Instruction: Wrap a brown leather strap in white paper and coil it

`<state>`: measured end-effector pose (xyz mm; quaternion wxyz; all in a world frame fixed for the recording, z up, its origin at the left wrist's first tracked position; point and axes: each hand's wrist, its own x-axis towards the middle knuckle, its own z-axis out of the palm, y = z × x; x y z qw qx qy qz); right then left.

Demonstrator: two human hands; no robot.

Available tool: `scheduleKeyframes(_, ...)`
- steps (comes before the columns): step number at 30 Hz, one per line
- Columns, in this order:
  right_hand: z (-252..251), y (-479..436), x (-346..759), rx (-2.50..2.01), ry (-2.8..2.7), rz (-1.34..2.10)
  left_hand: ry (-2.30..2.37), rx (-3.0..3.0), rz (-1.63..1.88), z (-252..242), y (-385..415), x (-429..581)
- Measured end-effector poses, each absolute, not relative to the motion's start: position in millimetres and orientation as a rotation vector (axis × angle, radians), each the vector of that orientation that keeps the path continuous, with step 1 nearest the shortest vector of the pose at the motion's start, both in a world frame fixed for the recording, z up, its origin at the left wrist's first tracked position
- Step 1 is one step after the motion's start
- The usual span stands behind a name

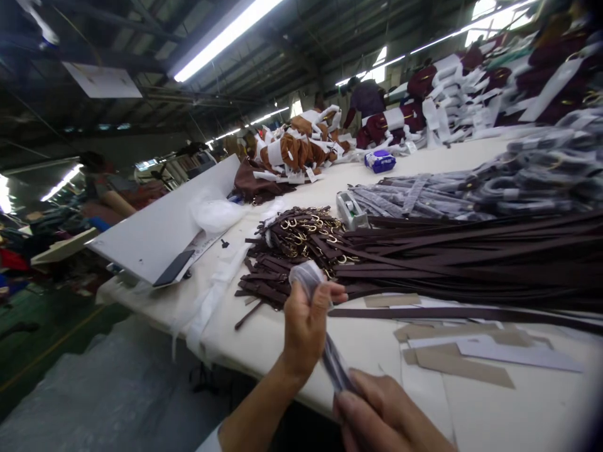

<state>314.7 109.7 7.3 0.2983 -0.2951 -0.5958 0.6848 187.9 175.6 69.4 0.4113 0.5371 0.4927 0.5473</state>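
Note:
Between my two hands runs a dark strap (335, 364) wrapped in clear plastic film, its far end bent into a loop above the fingers. My left hand (304, 329) is closed around it just below that loop. Lower and nearer to me, my right hand (389, 411) pinches the strap's near part; motion blurs its edges. Behind my left hand lies a heap of brown straps with gold-coloured hooks (306, 232). Long brown straps (471, 260) stretch from there to the right across the table (367, 348).
Plastic-wrapped straps (494, 179) are piled at the back right. Cardboard strips (464, 364) lie at the front right, a tape dispenser (352, 210) beside the hooks. A blue-purple pack (379, 161) and wrapped brown bags (292, 150) are farther back. A white board (164, 220) leans left; one person (365, 99) stands behind.

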Motion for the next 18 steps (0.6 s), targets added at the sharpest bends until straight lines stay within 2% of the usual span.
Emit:
scheduleKeyframes(2,9.0,117.5,327.1,-0.651,-1.184,2.100,1.320,1.645,1.133,58.1,166.1,189.1)
scheduleKeyframes(5,1.3,134.6,347.6,-0.570,-0.782,2.296,1.269,2.015,0.866,46.2,153.5,181.5)
scheduleKeyframes(11,-23.3,149.0,359.4,-0.753,-0.870,2.482,1.058,2.506,0.279,25.6,143.3,169.2)
scheduleKeyframes(13,-27.2,144.1,360.2,-0.889,-1.165,2.281,1.102,2.506,0.155,20.8,143.2,170.5)
scheduleKeyframes(18,-33.5,111.7,375.6,-1.138,-1.838,1.346,1.154,2.525,-0.042,14.5,142.1,179.2)
